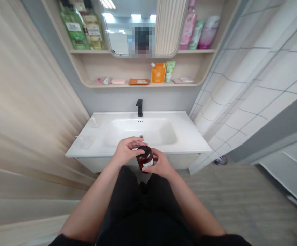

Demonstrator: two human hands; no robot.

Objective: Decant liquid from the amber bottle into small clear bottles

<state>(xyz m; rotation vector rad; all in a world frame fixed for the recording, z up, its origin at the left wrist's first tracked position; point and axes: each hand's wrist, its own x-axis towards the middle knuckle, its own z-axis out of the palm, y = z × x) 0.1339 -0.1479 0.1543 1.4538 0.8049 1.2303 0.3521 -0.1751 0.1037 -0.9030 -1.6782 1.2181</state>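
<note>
A dark brown, glossy bottle (143, 159) with a white label is held in front of the basin's near edge, its dark top turned up toward me. My right hand (161, 164) grips its body from the right, with the thumb by the label. From the left, my left hand (128, 149) curls over the dark top, thumb on the near side and fingers on the far side. My fingers hide part of the top, so I cannot tell its exact shape.
Beyond my hands is a white washbasin (189, 136) with a black faucet (139, 107). Above it, a wall shelf (87, 68) carries several bottles, an orange pouch (158, 72), a green tube (170, 71) and a mirror (128, 27). Curtains hang on both sides.
</note>
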